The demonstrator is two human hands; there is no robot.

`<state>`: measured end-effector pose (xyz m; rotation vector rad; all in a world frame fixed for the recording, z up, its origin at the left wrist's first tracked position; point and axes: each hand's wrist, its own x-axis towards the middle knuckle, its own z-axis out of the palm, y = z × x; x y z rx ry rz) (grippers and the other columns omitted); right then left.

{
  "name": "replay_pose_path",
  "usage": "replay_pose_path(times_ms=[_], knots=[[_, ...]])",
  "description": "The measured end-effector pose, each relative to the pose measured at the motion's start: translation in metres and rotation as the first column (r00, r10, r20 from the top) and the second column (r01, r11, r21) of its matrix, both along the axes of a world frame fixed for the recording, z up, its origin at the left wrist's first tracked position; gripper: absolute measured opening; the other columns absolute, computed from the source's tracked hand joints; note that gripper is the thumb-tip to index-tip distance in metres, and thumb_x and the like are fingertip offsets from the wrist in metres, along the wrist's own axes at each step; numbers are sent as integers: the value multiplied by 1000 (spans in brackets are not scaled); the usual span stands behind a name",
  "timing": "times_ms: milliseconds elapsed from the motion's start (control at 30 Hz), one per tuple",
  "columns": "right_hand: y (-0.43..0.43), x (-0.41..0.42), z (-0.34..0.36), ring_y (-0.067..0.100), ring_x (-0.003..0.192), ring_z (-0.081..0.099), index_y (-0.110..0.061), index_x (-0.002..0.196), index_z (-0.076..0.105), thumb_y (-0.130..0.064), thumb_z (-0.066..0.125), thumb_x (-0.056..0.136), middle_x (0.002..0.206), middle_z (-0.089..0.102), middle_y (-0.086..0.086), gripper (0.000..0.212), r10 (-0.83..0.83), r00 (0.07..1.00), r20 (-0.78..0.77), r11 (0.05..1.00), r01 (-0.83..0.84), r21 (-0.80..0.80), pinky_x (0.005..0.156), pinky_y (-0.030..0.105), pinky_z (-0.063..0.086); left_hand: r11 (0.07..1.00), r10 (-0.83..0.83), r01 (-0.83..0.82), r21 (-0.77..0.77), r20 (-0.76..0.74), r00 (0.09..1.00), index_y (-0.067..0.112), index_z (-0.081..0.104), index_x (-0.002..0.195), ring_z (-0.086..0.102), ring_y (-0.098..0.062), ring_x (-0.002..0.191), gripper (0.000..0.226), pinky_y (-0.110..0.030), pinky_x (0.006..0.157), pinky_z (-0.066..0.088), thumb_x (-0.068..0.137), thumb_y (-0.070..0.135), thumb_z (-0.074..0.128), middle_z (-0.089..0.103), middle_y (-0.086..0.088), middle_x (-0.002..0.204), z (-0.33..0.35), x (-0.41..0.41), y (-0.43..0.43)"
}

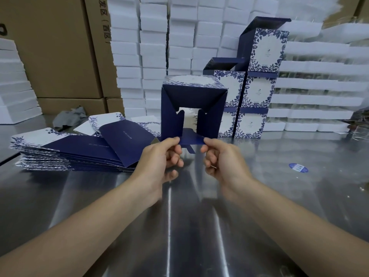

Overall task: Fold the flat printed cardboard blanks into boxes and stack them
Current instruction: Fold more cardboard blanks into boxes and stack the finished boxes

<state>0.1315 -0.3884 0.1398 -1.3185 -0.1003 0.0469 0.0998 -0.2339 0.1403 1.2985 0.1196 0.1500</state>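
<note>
Left hand (159, 156): we pinch the left end of the bottom flap (191, 139).
Right hand (221, 158): we pinch its right end.
Half-formed box (193, 108): at 12 o'clock, open toward us.
Flat blanks (69, 150): piled at 9 o'clock on the surface (179, 216).
Finished boxes (255, 92): stacked at 1 o'clock.
Risk: pushed in skewed, the flap may crease or miss the side tabs, we judge.

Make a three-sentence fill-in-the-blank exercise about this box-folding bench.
1. The left hand and right hand both pinch the bottom ___ of the half-folded box.
2. The pile of flat blanks lies on the table on the person's ___ side.
3. The finished boxes stand stacked ___ layers high.

Missing words: flap; left; three.
</note>
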Motion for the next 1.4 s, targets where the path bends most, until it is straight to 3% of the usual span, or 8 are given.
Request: replay_pose_path(times_ms=[467, 700, 833, 900, 967, 1167, 1300, 1400], knots=[[6, -7, -9, 8, 53, 52, -18, 74, 69, -33, 69, 100, 56, 50, -4, 30, 265, 964, 26, 961, -262, -83, 46, 19, 37, 992, -109, 109, 70, 2, 994, 20, 71, 75, 60, -10, 65, 28, -24, 60, 41, 95, 39, 73, 60, -1, 70, -8, -5, -5], [6, -7, -10, 10, 55, 52, -20, 68, 69, -35, 65, 100, 59, 54, -1, 35, 235, 972, -13, 968, -236, -86, 49, 21, 35, 987, -147, 147, 60, 1, 989, 18, 70, 73, 58, -11, 63, 33, -22, 57, 41, 100, 38, 68, 60, -4, 71, -9, -6, -11], [9, -5, -9, 13, 58, 63, -16, 112, 65, -49, 72, 96, 82, 72, 1, 37, 90, 995, 40, 991, -85, -101, 47, 23, 41, 981, -189, 191, 20, -69, 980, 23, 64, 63, 57, -10, 58, 37, -24, 59, 39, 98, 34, 68, 53, 2, 65, -9, -3, -6], [8, -3, -9, 17, 67, 74, -26, 138, 52, -50, 75, 94, 114, 75, 1, 56, -21, 996, 86, 991, 32, -127, 47, 25, 47, 976, -206, 211, 55, -91, 974, 24, 64, 63, 59, -9, 59, 36, -26, 62, 40, 97, 36, 69, 53, 3, 64, -9, -2, -5], [7, -4, -10, 19, 72, 78, -38, 149, 40, -46, 72, 98, 119, 76, -1, 62, -50, 986, 156, 982, 77, -174, 48, 25, 49, 975, -188, 197, 105, -86, 978, 25, 65, 64, 62, -9, 61, 35, -27, 64, 41, 96, 38, 71, 56, 3, 65, -10, -1, -3], [5, -4, -13, 7, 78, 75, -38, 123, 64, -37, 55, 109, 96, 76, -24, 17, -82, 951, 299, 960, 156, -234, 44, 22, 49, 993, -52, 51, 111, 8, 999, 26, 73, 109, 78, -15, 85, 21, -28, 65, 52, 93, 38, 78, 81, 3, 97, -12, -5, -10], [4, -3, -9, 6, 73, 76, -37, 122, 64, -35, 46, 112, 96, 78, -21, 20, -89, 939, 333, 962, 167, -216, 43, 19, 48, 987, 99, -120, 107, 183, 978, 48, 39, 147, 77, -7, 97, 67, -33, 69, 60, 94, 35, 78, 75, 18, 115, -9, -4, -8], [4, -1, -7, 14, 74, 79, -35, 125, 64, -30, 43, 113, 95, 79, -19, 24, -102, 928, 357, 960, 186, -209, 42, 20, 48, 961, 110, -183, 206, 323, 940, 48, 44, 148, 73, 4, 97, 59, -31, 74, 61, 99, 31, 73, 73, 26, 112, -7, -1, -3]])
